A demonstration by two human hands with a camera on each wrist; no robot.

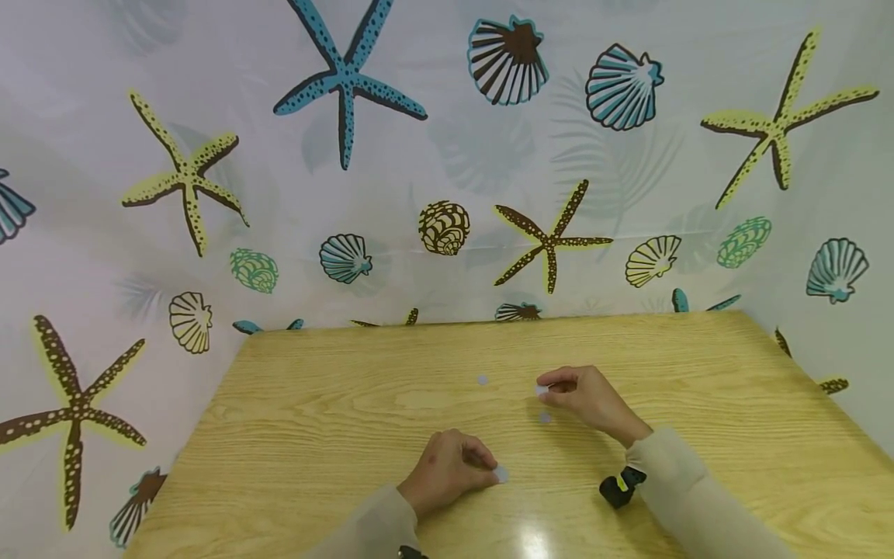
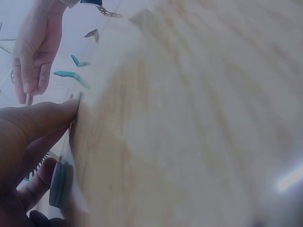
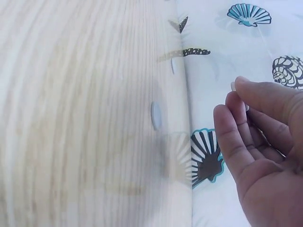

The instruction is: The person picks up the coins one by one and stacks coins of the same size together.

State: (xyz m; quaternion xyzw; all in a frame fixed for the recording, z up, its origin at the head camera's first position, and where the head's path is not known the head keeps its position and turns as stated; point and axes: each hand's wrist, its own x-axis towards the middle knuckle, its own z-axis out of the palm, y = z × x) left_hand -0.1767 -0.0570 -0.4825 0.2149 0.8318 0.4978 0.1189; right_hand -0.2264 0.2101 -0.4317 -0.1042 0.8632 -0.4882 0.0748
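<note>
Inspected from beside the desk (image 1: 300,411): four small, pale, round discs are in sight. The left hand (image 1: 447,472) pinches one, the left-held disc (image 1: 501,474), between thumb and fingers; the right hand (image 1: 594,401) likewise pinches the right-held disc (image 1: 541,390) by its edge. Two more lie apart on the desk: the near loose disc (image 1: 545,418), just on the wearer's side of the right fingertips, and the far loose disc (image 1: 483,380), to the left of them. The governing relation, in my judgement, is that the right hand is the nearer of the two to both loose discs, while the left hand sits closer to the wearer. Being round, the discs offer no long axis. By the lower fingers of the left hand shows a thick dark-grey piece (image 2: 57,184); whether it is gripped cannot be determined. No brand, label or writing is legible on the discs, the desk or the black wrist device (image 1: 615,493); the backdrop fabric (image 1: 398,299) carries printed starfish and shells only.
</note>
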